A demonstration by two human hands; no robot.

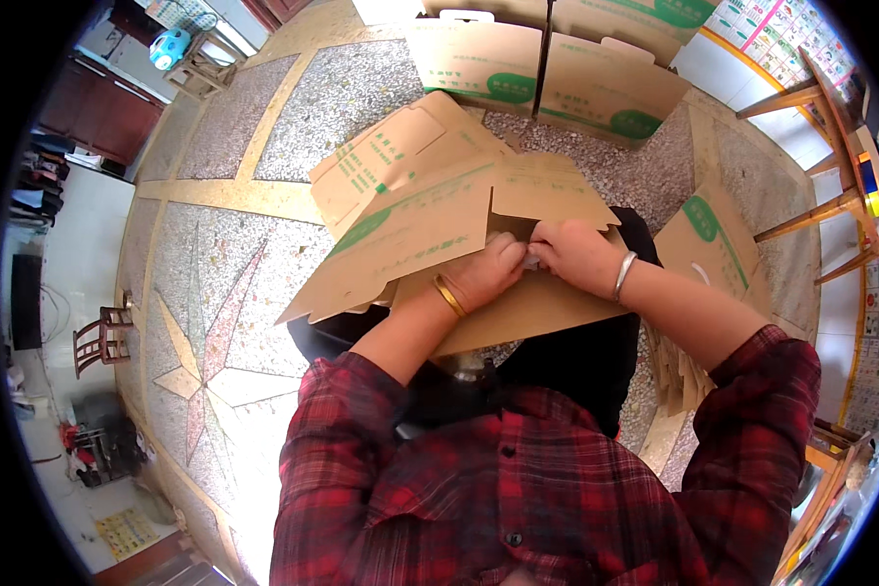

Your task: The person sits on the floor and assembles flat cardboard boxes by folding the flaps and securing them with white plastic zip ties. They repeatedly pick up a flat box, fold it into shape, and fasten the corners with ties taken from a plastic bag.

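A brown cardboard box point(420, 225) with green print lies partly unfolded across my lap, its flaps standing out at several angles. Over its near panel, my left hand point(493, 270) and my right hand point(578, 256) meet with fingers closed. Between their fingertips shows a small whitish piece point(531, 262), too covered to tell its kind. The right hand pinches it; what the left fingers grip is mostly hidden. A gold bracelet circles the left wrist and a silver one the right.
Upright cardboard boxes point(479, 59) stand ahead on the speckled floor. At my right, flat cardboard sheets point(708, 249) lean in a stack beside a wooden chair point(811, 210). A small dark chair point(103, 342) stands far left, and a wooden stool point(205, 66) bears a light-blue object.
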